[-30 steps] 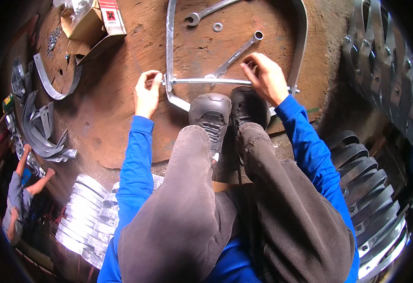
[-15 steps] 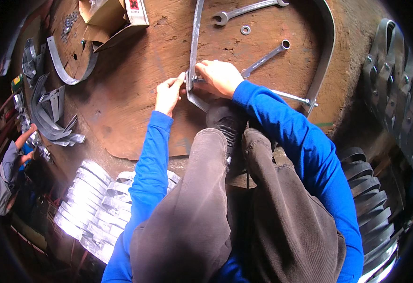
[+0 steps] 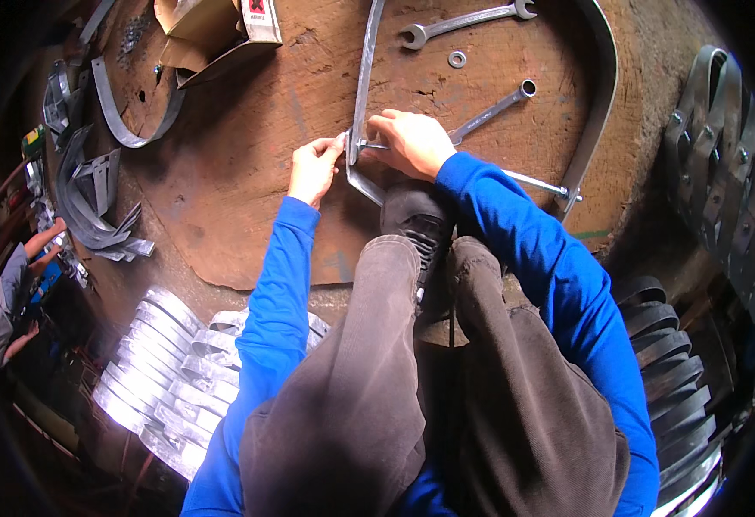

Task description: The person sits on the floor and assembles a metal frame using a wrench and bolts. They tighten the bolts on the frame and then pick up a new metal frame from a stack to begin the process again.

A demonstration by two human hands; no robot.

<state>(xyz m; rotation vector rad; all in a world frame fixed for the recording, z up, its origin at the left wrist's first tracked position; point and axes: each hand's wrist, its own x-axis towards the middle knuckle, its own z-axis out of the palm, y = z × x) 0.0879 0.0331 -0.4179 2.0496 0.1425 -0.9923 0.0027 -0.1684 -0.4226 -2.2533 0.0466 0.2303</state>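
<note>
A large bent flat metal strap [image 3: 599,103] lies on the wooden board, its left leg beside my hands. At the strap's left leg, my left hand [image 3: 313,170] pinches something small against the outer face; the fingers hide what it is. On the inner side, my right hand [image 3: 418,144] has its fingers closed around the end of a metal rod [image 3: 374,146] that meets the strap. A silver rod [image 3: 534,182] with a nut joins the strap's right leg; my right sleeve hides its middle. My black shoe [image 3: 413,211] rests by the strap's lower bend.
On the board [image 3: 231,189] lie an open-ended wrench [image 3: 468,23], a second wrench [image 3: 494,112], a washer [image 3: 456,59] and an opened cardboard box [image 3: 222,47]. Curved straps [image 3: 93,198] lie left; stacked metal bands [image 3: 149,362] stand below. Another person's arm [image 3: 41,241] shows far left.
The view has shifted slightly, so the board's contents sit a little lower and to the right. Both my hands stay at the strap's left leg. The other person's arms have moved.
</note>
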